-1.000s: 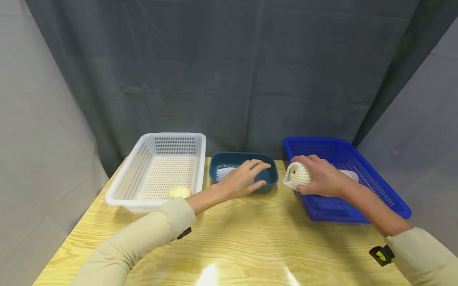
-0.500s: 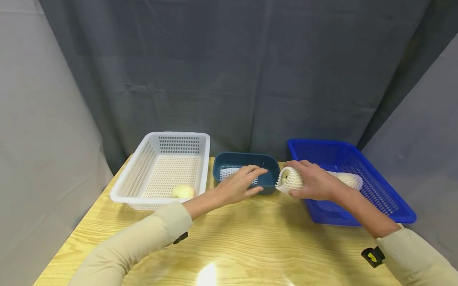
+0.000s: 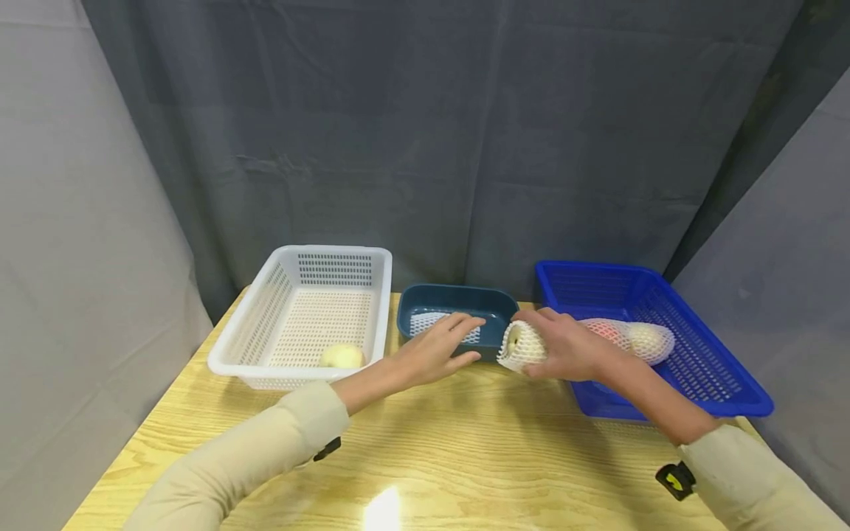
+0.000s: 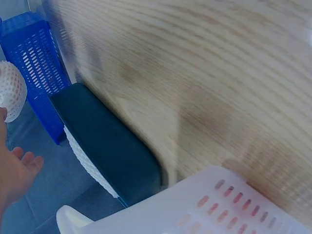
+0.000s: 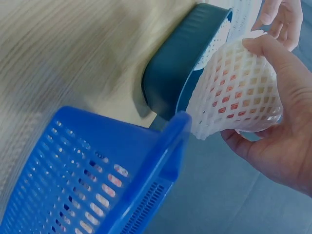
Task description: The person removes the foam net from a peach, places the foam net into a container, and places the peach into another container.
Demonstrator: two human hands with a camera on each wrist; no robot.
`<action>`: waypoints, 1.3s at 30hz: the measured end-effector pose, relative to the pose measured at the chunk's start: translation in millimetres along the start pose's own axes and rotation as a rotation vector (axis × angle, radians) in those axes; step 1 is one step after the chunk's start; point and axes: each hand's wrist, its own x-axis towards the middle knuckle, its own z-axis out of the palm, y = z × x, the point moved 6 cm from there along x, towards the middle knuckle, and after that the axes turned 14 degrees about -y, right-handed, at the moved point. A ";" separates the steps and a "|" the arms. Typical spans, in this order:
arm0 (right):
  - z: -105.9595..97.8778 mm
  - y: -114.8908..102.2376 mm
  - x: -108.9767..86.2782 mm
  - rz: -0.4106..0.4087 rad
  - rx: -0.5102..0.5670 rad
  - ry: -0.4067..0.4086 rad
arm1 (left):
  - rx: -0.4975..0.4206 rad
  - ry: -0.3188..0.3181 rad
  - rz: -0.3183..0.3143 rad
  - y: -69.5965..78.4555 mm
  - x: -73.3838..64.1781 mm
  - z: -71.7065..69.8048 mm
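The blue basket (image 3: 713, 341) and white basket (image 3: 325, 317) flank a dark tub (image 3: 458, 298). Your left hand (image 3: 434, 348) hovers near the tub, fingers loosely extended; your right hand (image 3: 566, 344) grips a netted fruit (image 3: 522, 345) by the tub's right end.

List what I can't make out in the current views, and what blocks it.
- Head view: the far side of the netted fruit, covered by the right hand.
- Head view: the middle of the white netting in the teal box, behind the left hand.
- Left wrist view: much of the white basket, cut off by the bottom edge.
- Right wrist view: most contents of the blue basket, screened by its slotted side.
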 end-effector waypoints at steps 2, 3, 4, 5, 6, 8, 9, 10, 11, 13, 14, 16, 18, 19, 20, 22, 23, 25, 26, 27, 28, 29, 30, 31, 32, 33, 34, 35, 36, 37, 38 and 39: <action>3.0 -0.9 2.1 -0.003 0.003 -0.009 | 0.003 0.005 -0.001 -1.0 -2.3 0.8; 4.8 -1.1 3.3 -0.001 0.002 -0.016 | 0.001 0.012 0.003 -1.2 -3.3 1.3; 6.4 -1.7 4.4 -0.007 0.005 -0.021 | 0.001 0.017 0.008 -1.3 -4.2 1.7; 7.8 -2.7 5.5 -0.012 0.010 -0.026 | 0.006 0.018 0.009 -1.4 -5.1 2.6; 9.3 -3.5 6.7 -0.016 0.015 -0.032 | 0.011 0.022 0.013 -1.3 -5.8 3.3; 11.8 -6.2 9.3 -0.033 0.014 -0.037 | 0.018 0.029 0.020 -1.2 -7.2 4.9; 13.2 -7.5 10.8 -0.040 0.015 -0.039 | 0.017 0.033 0.022 -1.3 -8.0 5.6; 14.5 -9.1 12.2 -0.048 0.014 -0.041 | 0.020 0.035 0.021 -1.5 -8.8 6.4; 15.8 -10.2 13.5 -0.046 0.009 -0.045 | 0.024 0.037 0.018 -1.9 -9.7 7.2; 18.8 -12.7 16.2 -0.052 0.008 -0.056 | 0.023 0.037 0.010 -2.9 -11.7 8.7; 20.4 -13.7 17.4 -0.055 0.011 -0.063 | 0.021 0.035 0.006 -3.4 -12.7 9.4; 23.7 -15.4 19.5 -0.050 0.011 -0.076 | 0.020 0.025 -0.007 -5.0 -14.9 11.2; 26.5 -17.2 21.0 -0.056 0.012 -0.083 | 0.010 0.012 -0.019 -6.4 -17.1 12.9; 27.7 -18.0 21.5 -0.060 0.011 -0.085 | 0.008 0.006 -0.023 -7.1 -18.1 13.7; 28.6 -18.8 22.0 -0.061 0.007 -0.086 | 0.003 -0.004 -0.031 -7.7 -19.2 14.4; 30.1 -20.4 22.9 -0.065 -0.002 -0.083 | -0.006 -0.020 -0.046 -8.9 -21.1 15.9; 31.0 -20.8 23.3 -0.068 -0.004 -0.083 | -0.007 -0.023 -0.054 -9.2 -22.1 16.4; 33.1 -21.4 24.3 -0.066 -0.004 -0.086 | -0.010 -0.032 -0.064 -9.3 -24.1 17.7; 34.4 -21.8 25.0 -0.064 -0.003 -0.090 | -0.014 -0.035 -0.070 -9.4 -25.2 18.6; 36.2 -21.9 25.7 -0.062 -0.001 -0.095 | -0.014 -0.033 -0.071 -9.4 -26.2 19.5; 38.0 -21.9 26.5 -0.059 0.002 -0.102 | -0.016 -0.035 -0.075 -9.4 -27.4 20.5; 39.7 -22.1 27.3 -0.058 0.003 -0.107 | -0.020 -0.041 -0.083 -9.4 -28.7 21.6; 41.4 -22.7 28.3 -0.058 0.005 -0.113 | -0.026 -0.047 -0.087 -9.5 -30.0 22.8; 43.1 -23.1 29.3 -0.057 0.006 -0.118 | -0.031 -0.055 -0.093 -9.9 -31.1 24.2; 44.9 -23.4 30.1 -0.054 0.004 -0.124 | -0.034 -0.062 -0.099 -10.4 -32.2 25.7; 46.4 -23.7 31.0 -0.053 0.002 -0.126 | -0.036 -0.070 -0.104 -10.9 -33.2 26.8; 47.8 -24.0 32.0 -0.051 -0.001 -0.128 | -0.037 -0.074 -0.107 -11.4 -34.1 28.0; 49.1 -24.2 32.9 -0.051 -0.004 -0.129 | -0.037 -0.074 -0.108 -11.7 -34.9 28.7; 50.3 -24.5 33.7 -0.050 -0.007 -0.130 | -0.034 -0.071 -0.105 -11.9 -35.7 29.1; 51.5 -24.7 34.5 -0.050 -0.014 -0.128 | -0.030 -0.070 -0.103 -12.2 -36.5 29.6; 52.7 -25.1 35.4 -0.053 -0.021 -0.127 | -0.025 -0.063 -0.099 -12.3 -37.3 29.8; 53.9 -25.9 36.3 -0.061 -0.026 -0.125 | -0.021 -0.057 -0.097 -12.5 -38.3 29.9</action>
